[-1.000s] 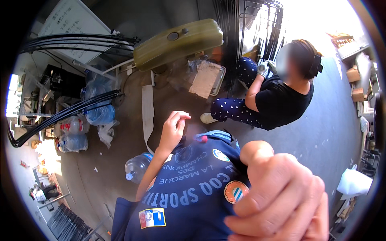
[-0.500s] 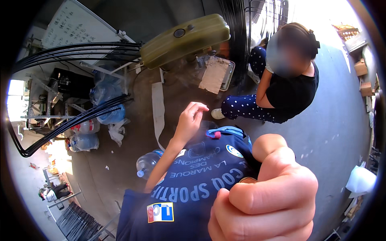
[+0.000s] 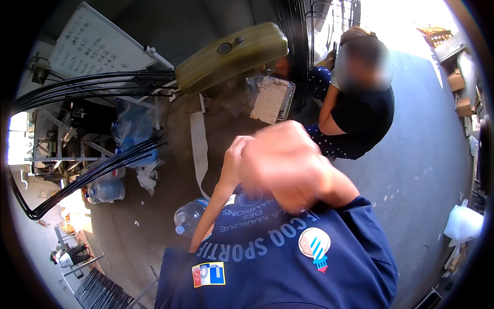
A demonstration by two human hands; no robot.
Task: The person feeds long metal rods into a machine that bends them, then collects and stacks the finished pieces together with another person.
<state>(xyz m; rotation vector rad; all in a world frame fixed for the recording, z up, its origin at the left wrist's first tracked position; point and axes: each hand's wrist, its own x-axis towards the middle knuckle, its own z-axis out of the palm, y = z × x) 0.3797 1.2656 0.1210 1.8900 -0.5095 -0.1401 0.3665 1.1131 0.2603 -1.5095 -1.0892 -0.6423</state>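
In front of my chest my right hand [image 3: 283,165] is smeared by motion. It looks closed like a fist, and whatever it may hold cannot be made out. Just behind and left of it is my left hand [image 3: 233,157], with bent fingers whose tips are hidden by the right hand. The two hands overlap in the picture, and whether they touch is not clear. Beyond them a piece of cardboard [image 3: 268,99] lies on a shallow tray. A pale flat strap [image 3: 198,141] hangs or lies left of my left hand.
An olive-green rounded housing [image 3: 231,56] stands ahead, with long black rods [image 3: 98,85] left of it. A crouching person [image 3: 360,118] is ahead right. A clear plastic bottle [image 3: 188,216] stands by my left forearm. Larger bottles [image 3: 136,134], a whiteboard [image 3: 98,44] and white foam [image 3: 463,224] are farther off.
My right hand has swung up and left, from close at lower right to beside the left hand. The left hand has shifted slightly left and is now partly covered.
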